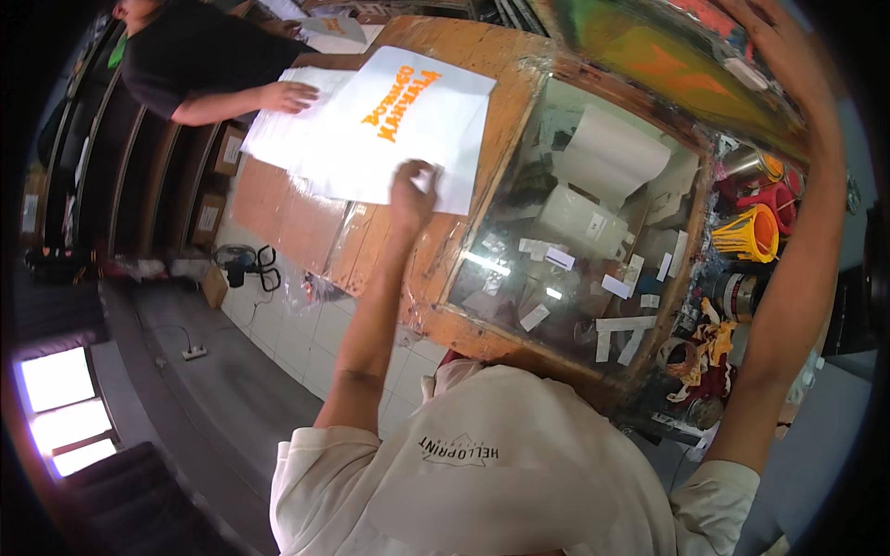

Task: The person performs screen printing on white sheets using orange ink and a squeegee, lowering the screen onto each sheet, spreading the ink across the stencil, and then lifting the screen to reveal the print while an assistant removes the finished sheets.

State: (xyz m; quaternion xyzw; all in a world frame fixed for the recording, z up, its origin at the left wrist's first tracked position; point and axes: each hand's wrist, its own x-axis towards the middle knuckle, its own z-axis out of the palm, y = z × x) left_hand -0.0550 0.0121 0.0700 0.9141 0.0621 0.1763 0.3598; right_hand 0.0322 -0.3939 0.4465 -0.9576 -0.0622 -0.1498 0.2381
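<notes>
My left hand (pixel 414 195) is closed at the near edge of a white sheet (pixel 440 120), thumb and forefinger pinching it. Orange lettering is printed on the sheet, which lies partly over a stack of white sheets (pixel 301 157) on the wooden table (pixel 371 255). My right arm reaches up along the right side. At its end my right hand (pixel 765 28) grips the raised screen printing frame (pixel 649 60), whose mesh is stained green, yellow and orange; the top edge of the view cuts off some fingertips. Below the frame is a glass-topped panel (pixel 519 269).
Across the table, a person in a dark shirt (pixel 209 60) rests a hand (pixel 287 96) on the stack. Ink-smeared tubs, including a yellow-orange cup (pixel 746 233), and stained rags (pixel 714 343) crowd the right edge. Dark shelves (pixel 139 167) with cardboard boxes stand at left.
</notes>
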